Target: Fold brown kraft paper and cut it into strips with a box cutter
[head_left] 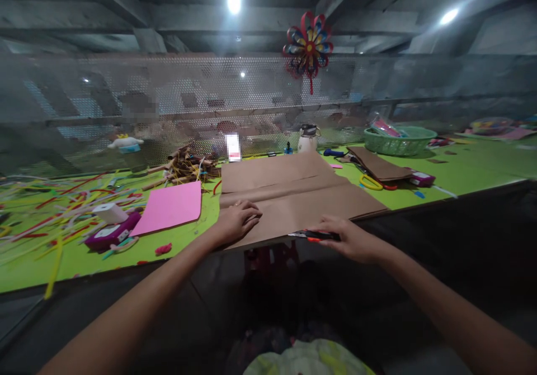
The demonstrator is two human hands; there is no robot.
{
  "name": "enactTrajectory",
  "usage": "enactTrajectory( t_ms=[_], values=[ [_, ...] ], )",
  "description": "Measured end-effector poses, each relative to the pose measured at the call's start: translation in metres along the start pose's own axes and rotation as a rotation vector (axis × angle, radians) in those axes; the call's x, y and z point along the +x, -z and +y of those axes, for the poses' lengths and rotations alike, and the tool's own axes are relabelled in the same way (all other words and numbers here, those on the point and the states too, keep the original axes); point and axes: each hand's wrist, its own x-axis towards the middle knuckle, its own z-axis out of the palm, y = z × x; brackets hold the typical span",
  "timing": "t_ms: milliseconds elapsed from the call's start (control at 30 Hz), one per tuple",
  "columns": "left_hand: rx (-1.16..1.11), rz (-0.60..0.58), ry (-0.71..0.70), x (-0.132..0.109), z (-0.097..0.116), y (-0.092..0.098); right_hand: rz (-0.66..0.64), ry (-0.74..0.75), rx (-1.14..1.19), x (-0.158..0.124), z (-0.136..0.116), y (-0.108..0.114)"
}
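Note:
A large sheet of brown kraft paper or thin card (289, 196) with creases across it lies at the table's front edge, and one corner sticks out over that edge. My left hand (238, 219) rests on its left part, fingers stretched out and holding nothing. At the sheet's front edge, my right hand (342, 235) is closed round a black and orange utility knife (316, 234). The blade points left, close to the paper; whether it touches is not clear. To the left of the sheet lies a pink foam sheet (172, 208).
Coloured pipe cleaners (54, 213), a purple box (109, 232) and a pile of brown rolled pieces (188, 165) are on the left. To the right are yellow-handled scissors (371, 182), brown card (377, 164) and a green basket (400, 142). Behind stands a white bottle (308, 138).

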Motion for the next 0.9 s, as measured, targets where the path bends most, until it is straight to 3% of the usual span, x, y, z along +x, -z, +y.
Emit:
enactTrajectory(
  t_ms=[900],
  values=[
    [-0.053, -0.013, 0.021, -0.004, 0.005, -0.005, -0.113, 0.054, 0.086, 0.042, -0.046, -0.034]
  ],
)
